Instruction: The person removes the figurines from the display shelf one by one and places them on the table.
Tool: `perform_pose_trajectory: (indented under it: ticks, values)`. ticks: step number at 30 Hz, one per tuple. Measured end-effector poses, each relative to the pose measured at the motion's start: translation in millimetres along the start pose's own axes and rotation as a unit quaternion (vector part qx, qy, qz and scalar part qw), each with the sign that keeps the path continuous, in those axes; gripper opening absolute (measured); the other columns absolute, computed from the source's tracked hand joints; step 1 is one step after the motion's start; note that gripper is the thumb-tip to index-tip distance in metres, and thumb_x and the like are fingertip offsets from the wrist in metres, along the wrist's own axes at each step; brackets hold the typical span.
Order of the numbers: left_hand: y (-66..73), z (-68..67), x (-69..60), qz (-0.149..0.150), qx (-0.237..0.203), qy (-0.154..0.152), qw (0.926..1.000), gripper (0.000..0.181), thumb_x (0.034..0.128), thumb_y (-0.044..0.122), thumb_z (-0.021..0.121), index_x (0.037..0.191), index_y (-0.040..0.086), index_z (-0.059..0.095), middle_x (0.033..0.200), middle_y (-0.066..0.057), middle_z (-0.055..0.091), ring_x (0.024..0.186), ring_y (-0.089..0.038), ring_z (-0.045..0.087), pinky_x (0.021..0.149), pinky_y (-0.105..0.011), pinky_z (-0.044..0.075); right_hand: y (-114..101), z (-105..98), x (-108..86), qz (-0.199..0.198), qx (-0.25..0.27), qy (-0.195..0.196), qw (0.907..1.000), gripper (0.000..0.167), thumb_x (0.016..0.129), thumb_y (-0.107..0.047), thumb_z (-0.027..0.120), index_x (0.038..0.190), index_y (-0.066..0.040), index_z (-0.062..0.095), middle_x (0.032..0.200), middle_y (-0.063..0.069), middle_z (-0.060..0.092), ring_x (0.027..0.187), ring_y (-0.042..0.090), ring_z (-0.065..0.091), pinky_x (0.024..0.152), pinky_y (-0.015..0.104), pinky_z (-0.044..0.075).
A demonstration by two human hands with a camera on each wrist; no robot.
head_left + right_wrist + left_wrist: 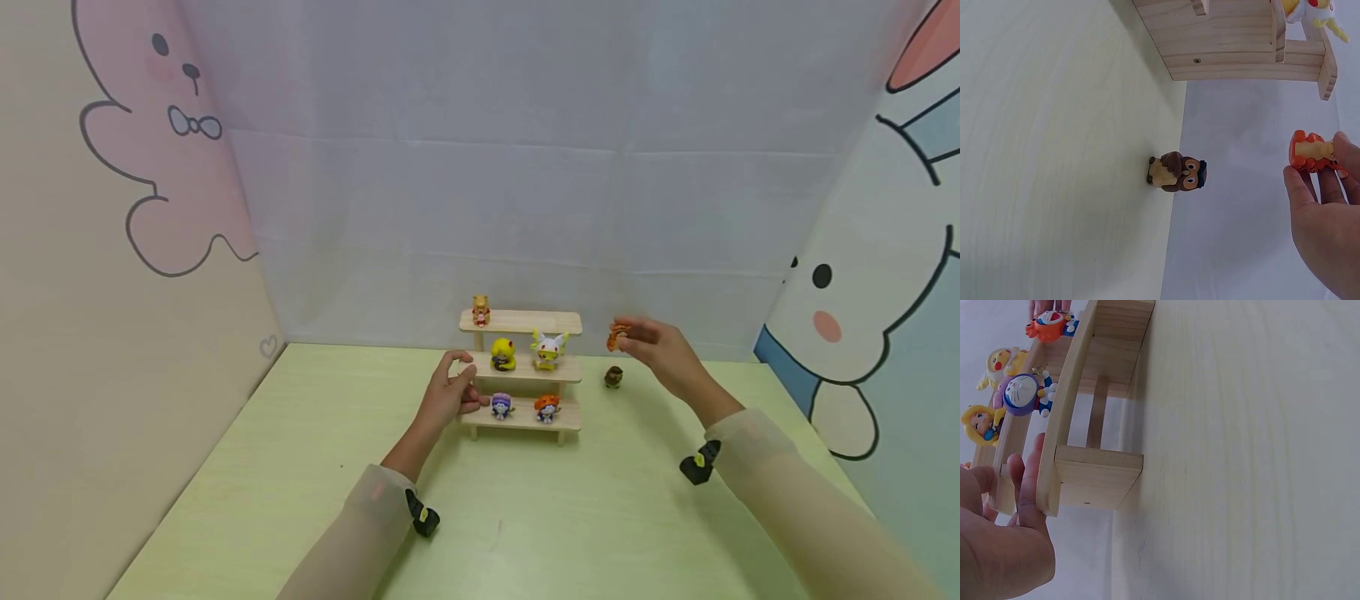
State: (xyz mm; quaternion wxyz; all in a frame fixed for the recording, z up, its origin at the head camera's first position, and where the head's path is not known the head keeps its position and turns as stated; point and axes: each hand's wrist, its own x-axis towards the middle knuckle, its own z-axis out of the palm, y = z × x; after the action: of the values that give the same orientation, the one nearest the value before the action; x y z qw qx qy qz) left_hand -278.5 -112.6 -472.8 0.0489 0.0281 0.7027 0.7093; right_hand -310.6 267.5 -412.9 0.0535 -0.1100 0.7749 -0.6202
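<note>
A three-tier wooden display shelf stands on the table, with small figurines on every tier. My left hand is at its left end; in the left wrist view the thumb and fingers curl about the ends of the middle and bottom boards. Right of the shelf, my right hand pinches an orange tiger figurine in the air, at about top-tier height. Below that hand an owl figurine stands upright on the table, apart from the fingers.
A bear figurine occupies the top tier's left end. The middle tier bears a yellow-haired figurine and a white-and-yellow one. Purple-capped and orange-capped figurines are on the bottom tier. A pale wall rises behind.
</note>
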Motion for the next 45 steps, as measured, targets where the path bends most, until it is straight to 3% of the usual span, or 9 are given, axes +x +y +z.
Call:
perform_pose_trajectory:
  ticks: [5,13,17,24,33,41,45]
  values:
    - [0.2,-0.1,0.1,0.004,0.001,-0.001,1.0000,0.031,0.1101,0.027,0.053,0.137,0.012,0.048,0.069,-0.006,0.061,0.074,-0.024,0.077,0.060,-0.026,0.061,5.9,-2.4,0.1,-0.011,0.014,0.000,0.9998,0.057,0.107,-0.013,0.059,0.156,0.006,0.036,0.138,0.016,0.055,0.113,0.007,0.063,0.098,0.017,0.052]
    - [1.0,-0.4,-0.5,0.006,-0.003,-0.001,1.0000,0.031,0.1104,0.025,0.053,0.138,0.011,0.047,0.069,-0.006,0.060,0.075,-0.027,0.077,0.060,-0.026,0.061,13.9,-6.9,-3.3,-0.007,-0.006,0.006,0.9999,0.059,0.107,-0.018,0.061,0.156,0.005,0.036,0.147,0.022,0.050,0.112,0.002,0.062,0.098,0.016,0.051]
    - [1.0,-1.1,-0.7,0.007,-0.002,-0.002,1.0000,0.032,0.1104,0.025,0.053,0.138,0.011,0.047,0.069,-0.006,0.060,0.076,-0.028,0.078,0.060,-0.027,0.061,19.1,-9.8,-3.1,-0.003,0.007,0.009,0.9999,0.060,0.106,-0.018,0.061,0.156,0.005,0.036,0.147,0.023,0.049,0.112,0.001,0.062,0.100,0.018,0.051]
    - [1.8,-2.2,-1.2,0.009,0.002,-0.004,0.9999,0.034,0.1104,0.025,0.053,0.139,0.010,0.046,0.069,-0.006,0.061,0.074,-0.025,0.077,0.062,-0.028,0.062,24.7,-14.1,-4.3,-0.005,0.031,0.014,0.9994,0.061,0.105,-0.013,0.062,0.155,0.009,0.034,0.128,0.001,0.063,0.109,0.002,0.064,0.098,0.017,0.051]
    - [2.2,-2.1,-1.8,0.006,-0.001,-0.004,1.0000,0.033,0.1100,0.025,0.054,0.139,0.011,0.047,0.069,-0.007,0.061,0.074,-0.025,0.077,0.064,-0.029,0.062,31.7,-20.4,-7.3,0.003,0.049,0.019,0.9986,0.063,0.105,-0.011,0.063,0.155,0.011,0.032,0.119,-0.006,0.065,0.107,0.003,0.065,0.096,0.017,0.053]
    - [2.0,-1.9,-1.0,0.011,0.002,-0.004,0.9999,0.031,0.1102,0.026,0.053,0.138,0.012,0.048,0.069,-0.006,0.061,0.073,-0.023,0.077,0.063,-0.029,0.062,40.8,-24.7,-9.5,0.011,0.017,0.023,0.9995,0.062,0.106,-0.015,0.061,0.156,0.008,0.033,0.131,0.002,0.060,0.109,-0.001,0.063,0.100,0.018,0.051]
    - [2.2,-1.8,-1.3,0.009,-0.002,-0.005,0.9999,0.032,0.1102,0.026,0.053,0.138,0.011,0.047,0.069,-0.006,0.061,0.072,-0.023,0.077,0.062,-0.028,0.062,46.6,-27.0,-11.0,0.013,0.017,0.024,0.9995,0.062,0.106,-0.015,0.061,0.156,0.007,0.033,0.128,0.000,0.061,0.108,0.000,0.063,0.099,0.018,0.051]
